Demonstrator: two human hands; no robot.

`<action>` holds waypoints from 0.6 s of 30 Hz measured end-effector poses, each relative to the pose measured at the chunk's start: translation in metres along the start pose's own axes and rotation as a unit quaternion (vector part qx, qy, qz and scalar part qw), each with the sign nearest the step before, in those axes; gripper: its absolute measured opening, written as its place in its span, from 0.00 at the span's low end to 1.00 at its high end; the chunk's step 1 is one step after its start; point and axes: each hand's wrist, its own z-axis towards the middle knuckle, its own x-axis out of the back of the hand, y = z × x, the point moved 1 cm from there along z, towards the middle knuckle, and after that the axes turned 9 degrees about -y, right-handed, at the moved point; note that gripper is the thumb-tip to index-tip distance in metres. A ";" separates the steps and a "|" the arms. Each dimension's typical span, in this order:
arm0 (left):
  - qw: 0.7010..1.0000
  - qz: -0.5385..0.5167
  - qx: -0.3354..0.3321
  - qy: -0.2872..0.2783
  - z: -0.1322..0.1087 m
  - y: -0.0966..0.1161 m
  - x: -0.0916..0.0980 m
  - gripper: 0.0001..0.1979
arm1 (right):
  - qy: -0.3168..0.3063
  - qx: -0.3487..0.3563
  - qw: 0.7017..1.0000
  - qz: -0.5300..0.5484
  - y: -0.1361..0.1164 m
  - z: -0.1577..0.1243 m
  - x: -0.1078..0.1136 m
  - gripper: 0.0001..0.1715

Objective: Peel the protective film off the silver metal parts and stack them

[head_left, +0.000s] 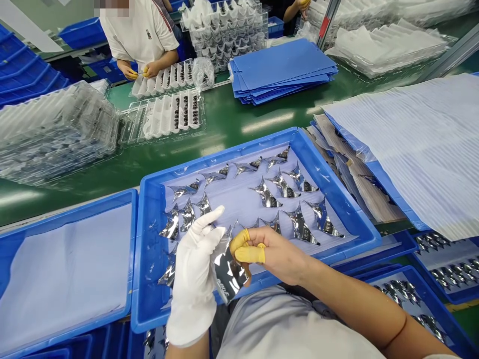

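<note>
Foil piece [228,274], one, pinched by two hands: gloved left hand [194,284], right hand [271,254].

What I saw was a factory packing line. A long green tabletop [232,119] ran from 9 to 3 o'clock. Near me, blue trays [149,259] held rows of identical shiny metal parts [269,194]. A stack of blue sheets [280,70] lay at 12 o'clock and heaps of clear blister trays [52,129] at 10 o'clock. At 11 o'clock a co-worker [138,35] bent over more such trays, and white foam sheets [419,139] were piled at 2 o'clock.
</note>
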 end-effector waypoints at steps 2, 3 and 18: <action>1.000 0.000 0.002 -0.001 -0.001 0.001 -0.001 0.25 | -0.012 -0.005 1.000 0.013 0.001 -0.001 0.000 0.09; 1.000 0.000 0.004 0.003 -0.001 0.002 -0.001 0.26 | -0.014 -0.006 1.000 0.017 0.001 -0.001 0.000 0.09; 0.980 0.191 -0.058 0.009 -0.001 0.012 -0.012 0.29 | 0.099 0.050 0.987 -0.114 -0.023 -0.032 0.027 0.19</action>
